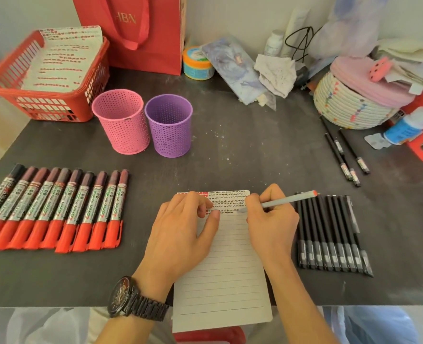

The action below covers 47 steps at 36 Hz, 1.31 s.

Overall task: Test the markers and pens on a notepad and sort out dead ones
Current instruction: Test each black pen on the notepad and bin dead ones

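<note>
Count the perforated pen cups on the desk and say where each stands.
2. The pink cup stands beyond the row of red markers, beside the red basket; the purple cup stands immediately to its right. None appears hidden.

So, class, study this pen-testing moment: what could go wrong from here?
The notepad overhangs the table edge; if the left hand lifts, it could slip off.
The right hand, holding the grey pen, works beside the row of black pens and might scatter them.
The pink cup and purple cup carry no visible labels, so a dead pen could land in the wrong one.
</note>
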Available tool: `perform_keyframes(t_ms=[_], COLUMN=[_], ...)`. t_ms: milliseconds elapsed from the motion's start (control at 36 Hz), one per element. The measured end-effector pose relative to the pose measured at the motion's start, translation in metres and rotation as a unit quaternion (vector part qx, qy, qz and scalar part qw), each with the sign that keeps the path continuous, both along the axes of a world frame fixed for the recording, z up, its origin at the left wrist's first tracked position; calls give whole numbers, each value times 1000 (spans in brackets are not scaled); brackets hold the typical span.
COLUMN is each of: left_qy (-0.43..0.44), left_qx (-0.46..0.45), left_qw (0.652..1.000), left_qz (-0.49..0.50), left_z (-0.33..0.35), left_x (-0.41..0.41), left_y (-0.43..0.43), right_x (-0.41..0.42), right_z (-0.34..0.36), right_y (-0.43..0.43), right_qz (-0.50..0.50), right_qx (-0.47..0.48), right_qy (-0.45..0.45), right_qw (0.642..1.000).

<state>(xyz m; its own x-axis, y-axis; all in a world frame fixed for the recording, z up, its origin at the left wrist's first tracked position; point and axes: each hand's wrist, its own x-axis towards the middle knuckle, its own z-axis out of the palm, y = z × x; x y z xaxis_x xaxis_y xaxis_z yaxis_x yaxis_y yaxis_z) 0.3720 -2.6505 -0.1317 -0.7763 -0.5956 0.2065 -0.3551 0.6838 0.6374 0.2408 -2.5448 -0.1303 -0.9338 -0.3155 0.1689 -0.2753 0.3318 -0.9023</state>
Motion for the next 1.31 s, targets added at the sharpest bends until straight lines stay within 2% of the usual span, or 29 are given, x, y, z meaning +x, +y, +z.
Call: perform_keyframes(t_ms=[83,194,306,417,556,694,917,1139,1306], left_qy=[32,41,22,42,61,105,94,117,114], left_qx=[29,33,13,-11,9,71,152,147,120], left_qw=[999,999,1000,999,998,992,984,982,986], left_qz=[-18,-9,14,13,-4,4,5,33,14], left_z=[3,3,1,0,2,2,1,3,2], left_x=[3,4,1,0,2,3,4,6,7], left_y=[0,1,0,0,0,-3,-5,-7,-8], right_x=[0,3,5,7,9,9,7,8,7], right_z=[1,8,13,15,13,12,11,11,8], right_y=[1,5,9,16,27,26,28,28,28], right_qz=[-7,-4,36,96,162,166,179,187,190], right_qx=[-25,-107,-154,-188,-210,-225,-217,-206,-254], right_qy=[-24,-59,-82,-118,-136,-153,-130,-111,-152], right_qw=[999,993,984,970,955,948,951,954,936])
